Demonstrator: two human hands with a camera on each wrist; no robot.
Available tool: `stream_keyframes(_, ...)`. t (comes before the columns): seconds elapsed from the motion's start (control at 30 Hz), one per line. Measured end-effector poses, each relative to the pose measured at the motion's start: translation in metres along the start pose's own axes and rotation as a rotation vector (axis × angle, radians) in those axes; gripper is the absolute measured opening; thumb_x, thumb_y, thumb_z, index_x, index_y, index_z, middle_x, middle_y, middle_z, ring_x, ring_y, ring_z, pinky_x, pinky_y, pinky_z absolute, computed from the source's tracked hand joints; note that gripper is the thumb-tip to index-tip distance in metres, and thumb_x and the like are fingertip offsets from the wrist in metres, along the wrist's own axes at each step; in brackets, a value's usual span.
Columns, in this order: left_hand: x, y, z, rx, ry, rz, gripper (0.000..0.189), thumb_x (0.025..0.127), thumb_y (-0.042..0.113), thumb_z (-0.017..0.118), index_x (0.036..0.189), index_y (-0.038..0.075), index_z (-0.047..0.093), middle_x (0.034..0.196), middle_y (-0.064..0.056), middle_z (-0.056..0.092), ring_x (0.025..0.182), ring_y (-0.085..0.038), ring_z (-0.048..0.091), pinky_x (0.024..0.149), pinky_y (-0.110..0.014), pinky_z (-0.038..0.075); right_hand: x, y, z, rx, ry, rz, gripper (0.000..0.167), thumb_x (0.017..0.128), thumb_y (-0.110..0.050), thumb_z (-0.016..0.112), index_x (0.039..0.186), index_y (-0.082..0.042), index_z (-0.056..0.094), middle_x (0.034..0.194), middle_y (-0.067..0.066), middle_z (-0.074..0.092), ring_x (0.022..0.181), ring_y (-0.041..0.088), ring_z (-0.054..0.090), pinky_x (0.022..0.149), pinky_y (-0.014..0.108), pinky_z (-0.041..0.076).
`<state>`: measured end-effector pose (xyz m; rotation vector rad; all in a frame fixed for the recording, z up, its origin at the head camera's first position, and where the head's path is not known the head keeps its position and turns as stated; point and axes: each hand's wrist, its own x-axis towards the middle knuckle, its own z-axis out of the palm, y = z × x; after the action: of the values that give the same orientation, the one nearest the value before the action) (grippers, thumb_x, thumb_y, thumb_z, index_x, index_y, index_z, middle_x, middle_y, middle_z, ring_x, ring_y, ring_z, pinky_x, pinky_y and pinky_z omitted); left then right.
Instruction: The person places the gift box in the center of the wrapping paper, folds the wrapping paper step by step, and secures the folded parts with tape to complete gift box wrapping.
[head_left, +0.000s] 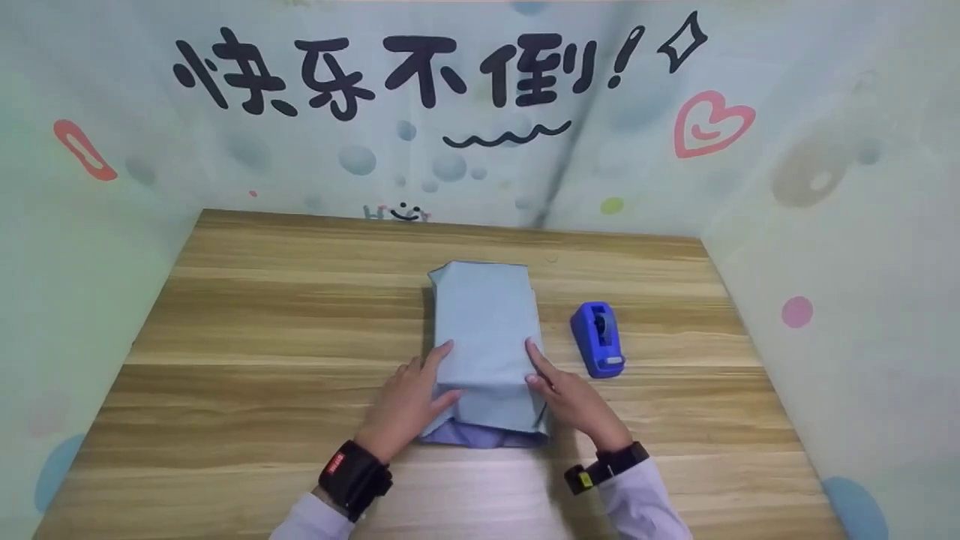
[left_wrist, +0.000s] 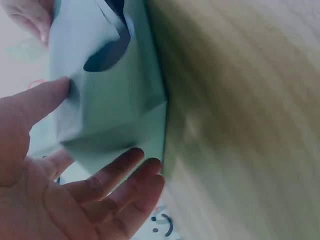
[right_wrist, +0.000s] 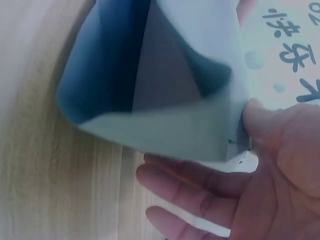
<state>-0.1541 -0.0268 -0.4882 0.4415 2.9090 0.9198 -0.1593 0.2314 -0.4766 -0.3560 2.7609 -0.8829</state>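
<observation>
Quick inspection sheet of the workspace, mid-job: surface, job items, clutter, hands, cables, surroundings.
Surface: wood-grain table, light and dark streaks running across it.
Package: blue-grey paper package lying on the table; its near end gapes open, bluish paper showing beneath the upper flap.
Dispenser: blue tape dispenser stands apart, to the right of the package.
Clutter: a tiny curled mark near the far edge, too small to identify.
Left hand: the left hand rests against the package's left side.
Right hand: the right hand touches its right side.
Cables: nothing seen.
Surroundings: pale printed backdrop with dark lettering and a pink heart.
</observation>
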Motion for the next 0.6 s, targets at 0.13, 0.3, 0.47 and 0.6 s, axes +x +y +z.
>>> stream_keyframes(0.13, 0.004, 0.001, 0.008, 0.006, 0.052, 0.015, 0.073, 0.084, 0.033, 0.068, 0.144, 0.017, 0.03, 0.12, -0.025, 0.056, 0.102, -0.038, 0.059, 0.082, -0.047, 0.051, 0.0, 0.005, -0.003, 0.021, -0.045, -0.006, 0.06, 0.097, -0.033, 0.045, 0.149, -0.024, 0.016, 0.145, 0.019, 0.034, 0.127, 0.039, 0.042, 0.107, 0.049, 0.033)
stream_keyframes(0.3, 0.008, 0.002, 0.015, 0.054, 0.098, 0.033, 0.075, 0.08, 0.024, 0.073, 0.141, 0.015, 0.029, 0.101, -0.023, 0.062, 0.077, -0.033, 0.064, 0.061, -0.04, 0.052, -0.004, 0.007, 0.001, -0.045, 0.0, -0.034, 0.071, 0.091, -0.021, 0.058, 0.149, -0.024, 0.017, 0.135, 0.027, 0.046, 0.112, 0.04, 0.055, 0.097, 0.05, 0.043)
stream_keyframes(0.47, 0.007, 0.001, 0.018, 0.069, 0.096, 0.012, 0.078, 0.079, 0.018, 0.073, 0.142, 0.016, 0.027, 0.09, -0.02, 0.066, 0.063, -0.027, 0.062, 0.049, -0.032, 0.046, -0.006, 0.006, 0.016, -0.146, 0.139, -0.041, 0.078, 0.085, -0.01, 0.065, 0.149, -0.023, 0.022, 0.087, 0.024, 0.066, 0.071, 0.027, 0.062, 0.069, 0.043, 0.051)
stream_keyframes(0.6, 0.005, 0.0, 0.02, 0.055, 0.09, 0.005, 0.079, 0.08, 0.014, 0.071, 0.144, 0.018, 0.024, 0.084, -0.016, 0.066, 0.057, -0.022, 0.058, 0.046, -0.027, 0.042, -0.007, 0.005, 0.03, -0.19, 0.241, -0.039, 0.078, 0.084, -0.008, 0.066, 0.148, -0.022, 0.023, 0.065, 0.015, 0.061, 0.06, 0.025, 0.058, 0.06, 0.041, 0.049)
